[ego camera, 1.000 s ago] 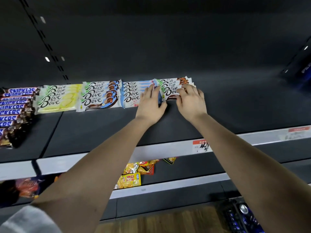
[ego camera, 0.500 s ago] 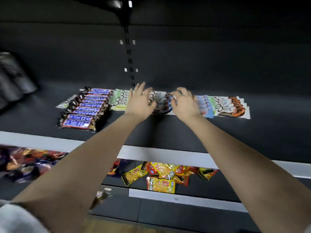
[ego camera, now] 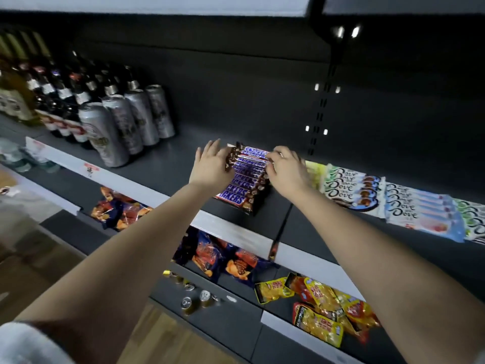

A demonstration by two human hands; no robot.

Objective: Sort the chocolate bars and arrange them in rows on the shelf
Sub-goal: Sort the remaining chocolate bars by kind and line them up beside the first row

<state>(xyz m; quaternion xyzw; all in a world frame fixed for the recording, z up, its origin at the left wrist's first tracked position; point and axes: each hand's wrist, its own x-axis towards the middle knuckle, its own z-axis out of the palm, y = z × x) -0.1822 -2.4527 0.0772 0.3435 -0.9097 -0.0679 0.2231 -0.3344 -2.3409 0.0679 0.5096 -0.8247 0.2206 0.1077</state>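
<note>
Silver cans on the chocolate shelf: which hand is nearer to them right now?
Left. The left hand rests against the Snickers bars at the end facing the silver cans, with bare shelf between. The right hand is at the bars' opposite end, farther away.

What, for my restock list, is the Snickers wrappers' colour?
Snickers bars: blue-purple with white lettering, brown ends; head view shows it.

Dark shelf (ego camera: 162, 166): Snickers bars (ego camera: 242, 179) stacked in row, Dove bars (ego camera: 349, 190) in rows rightward, cans (ego camera: 123, 127) and bottles (ego camera: 60, 101) left
</note>
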